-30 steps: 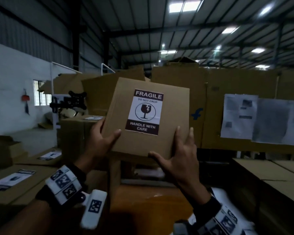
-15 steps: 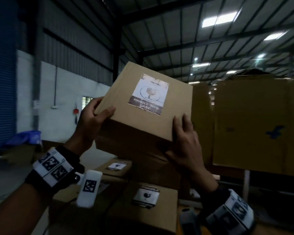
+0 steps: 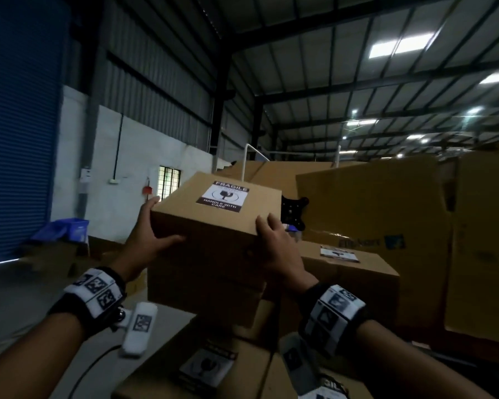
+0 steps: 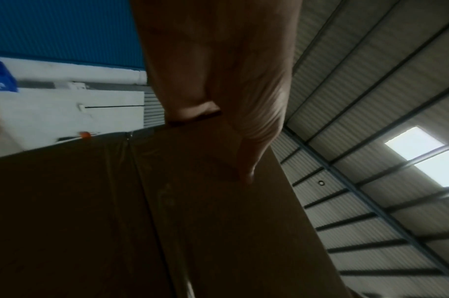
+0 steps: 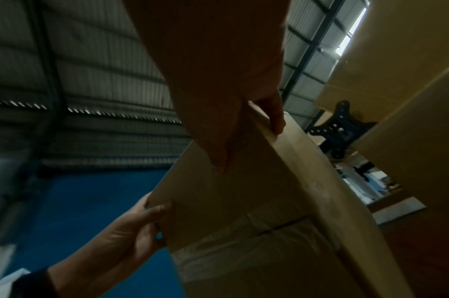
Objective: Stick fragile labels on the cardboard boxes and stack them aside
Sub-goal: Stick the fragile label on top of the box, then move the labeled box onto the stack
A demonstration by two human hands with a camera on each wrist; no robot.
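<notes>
A brown cardboard box [image 3: 211, 234] with a fragile label [image 3: 223, 196] on its top face is held level at chest height. My left hand [image 3: 150, 234] grips its near left corner, thumb across the front face and fingers up the side. My right hand [image 3: 274, 240] grips the near right corner. In the left wrist view the left hand [image 4: 218, 80] lies on the box [image 4: 167, 221]. In the right wrist view the right hand [image 5: 218, 80] clasps the box edge [image 5: 243, 191], with the left hand [image 5: 131, 231] opposite. Directly under the held box sits a dark stacked box [image 3: 202, 286]; whether they touch I cannot tell.
Labelled boxes lie to the right [image 3: 346, 272] and below near my wrists [image 3: 205, 367]. Tall cardboard sheets [image 3: 372, 205] wall off the right. A black bracket [image 3: 293, 211] sticks up behind the box. A blue shutter [image 3: 18, 125] and blue crate [image 3: 64, 230] are at left.
The box has swung left and come down from a raised, tilted pose to level, label up, over the stacked boxes. Both hands have kept their hold at its near corners.
</notes>
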